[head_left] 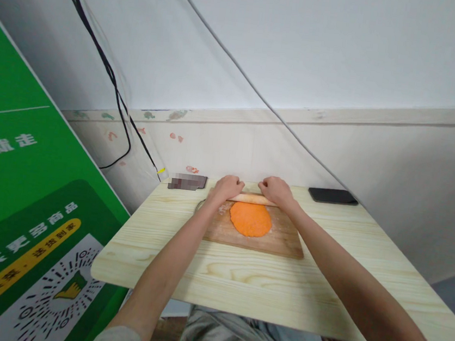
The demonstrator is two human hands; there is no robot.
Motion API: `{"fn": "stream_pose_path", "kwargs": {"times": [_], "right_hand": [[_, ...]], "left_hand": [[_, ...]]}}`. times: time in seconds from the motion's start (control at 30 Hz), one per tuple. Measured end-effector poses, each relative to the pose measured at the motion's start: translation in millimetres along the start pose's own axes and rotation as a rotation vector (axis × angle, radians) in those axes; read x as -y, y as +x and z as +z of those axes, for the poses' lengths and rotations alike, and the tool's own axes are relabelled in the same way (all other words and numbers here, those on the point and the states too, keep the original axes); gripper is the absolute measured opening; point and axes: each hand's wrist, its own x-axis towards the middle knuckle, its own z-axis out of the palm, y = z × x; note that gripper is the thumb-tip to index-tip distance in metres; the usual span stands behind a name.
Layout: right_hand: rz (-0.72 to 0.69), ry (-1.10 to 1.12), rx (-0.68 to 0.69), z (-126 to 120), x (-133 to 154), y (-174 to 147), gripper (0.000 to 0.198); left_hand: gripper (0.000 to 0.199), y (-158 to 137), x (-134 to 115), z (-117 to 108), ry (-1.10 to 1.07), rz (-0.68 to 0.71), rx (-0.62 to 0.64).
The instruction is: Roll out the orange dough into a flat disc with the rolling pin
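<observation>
A flat, roundish sheet of orange dough [250, 220] lies on a wooden cutting board [244, 242], with pale flour smudges around it. Across the far edge of the dough runs a wooden rolling pin [252, 199]. My left hand [228, 186] is closed round the pin's left end, and my right hand [276, 190] is closed round its right end. Both forearms stretch forward over the table. The pin's two ends are hidden under my hands.
The board rests on a light wood-grain table [270, 296] against a white wall. A black phone [333, 196] lies at the back right; a partly blurred dark flat object [188, 182] lies at the back left. Cables [100, 57] hang along the wall. A green printed panel [14, 168] stands left.
</observation>
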Motion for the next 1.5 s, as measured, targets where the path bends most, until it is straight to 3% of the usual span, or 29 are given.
{"fn": "stream_pose_path", "kwargs": {"times": [0.6,0.77,1.17,1.33,1.5], "right_hand": [[0.034,0.048,0.002,-4.8,4.4,-11.9,0.048],[0.047,0.05,0.011,-5.0,5.8,-22.4,0.051],[-0.167,-0.007,-0.185,4.1,9.7,-77.5,0.041],[-0.178,0.07,-0.172,3.8,7.9,-81.1,0.038],[-0.1,0.134,-0.218,0.1,9.8,-92.2,0.035]], "left_hand": [[0.045,-11.6,-4.3,-6.0,-0.074,-0.032,0.014],[0.046,-26.7,-5.8,-8.5,-0.014,-0.003,0.026],[0.04,-82.3,-20.1,-18.2,0.075,0.135,-0.1],[0.037,-87.3,-18.5,-19.9,0.032,0.169,-0.1],[0.033,-87.1,-16.6,-18.8,-0.07,0.171,-0.097]]}}
